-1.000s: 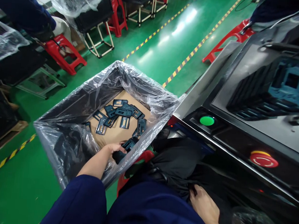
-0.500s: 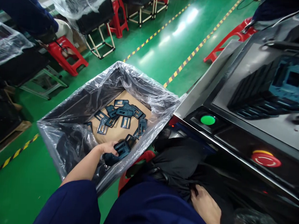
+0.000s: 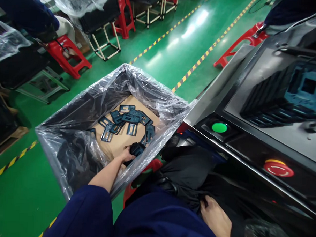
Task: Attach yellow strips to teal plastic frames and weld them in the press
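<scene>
Here, the left hand [image 3: 126,155] curls around a dark plastic part [image 3: 137,149] inside a film-lined bin [image 3: 54,159], near loose frames [image 3: 132,116] on cardboard [image 3: 116,147]. The right hand [image 3: 216,217], fingers bent, rests on black trousers [image 3: 187,165], its hold unclear.

No words, brands or numbers can be read. The red push button [image 3: 285,173] on the black panel [image 3: 245,149] bears white curved marks [image 3: 278,170] — like arrows, their tips too small to make out. Yellow-and-black warning stripes mark the tape [image 3: 195,66] on the green floor [image 3: 156,74].
</scene>
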{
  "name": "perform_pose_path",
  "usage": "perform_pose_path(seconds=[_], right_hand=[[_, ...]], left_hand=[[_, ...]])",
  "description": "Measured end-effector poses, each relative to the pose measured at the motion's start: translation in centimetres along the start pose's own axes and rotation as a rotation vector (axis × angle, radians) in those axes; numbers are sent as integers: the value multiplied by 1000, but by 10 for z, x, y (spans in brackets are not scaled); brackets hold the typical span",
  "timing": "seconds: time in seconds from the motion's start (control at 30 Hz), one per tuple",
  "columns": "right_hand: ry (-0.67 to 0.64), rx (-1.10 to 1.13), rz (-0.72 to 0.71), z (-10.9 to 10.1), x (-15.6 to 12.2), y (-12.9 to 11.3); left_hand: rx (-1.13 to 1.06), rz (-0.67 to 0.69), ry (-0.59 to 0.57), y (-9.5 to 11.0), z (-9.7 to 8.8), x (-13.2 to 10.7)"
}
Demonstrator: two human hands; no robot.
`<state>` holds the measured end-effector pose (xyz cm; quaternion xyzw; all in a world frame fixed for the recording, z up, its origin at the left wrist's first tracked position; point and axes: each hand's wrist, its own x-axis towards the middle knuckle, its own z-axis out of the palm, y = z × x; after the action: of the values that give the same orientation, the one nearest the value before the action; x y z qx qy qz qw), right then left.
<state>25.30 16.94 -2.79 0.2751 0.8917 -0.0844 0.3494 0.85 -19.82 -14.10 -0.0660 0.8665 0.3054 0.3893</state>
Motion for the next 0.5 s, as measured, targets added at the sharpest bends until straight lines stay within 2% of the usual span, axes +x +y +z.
perform_pose_path(seconds=[0.1,0.23,0.5], right_hand=[[8,-9,2,0,1,0],[1,0,1,0,2,0],[19,44,8,-8,-3,-1]], left_hand=[[75,-13,17,1,8,3],[124,-37,2,5,6,5],[11,10,-100,14,3,0]])
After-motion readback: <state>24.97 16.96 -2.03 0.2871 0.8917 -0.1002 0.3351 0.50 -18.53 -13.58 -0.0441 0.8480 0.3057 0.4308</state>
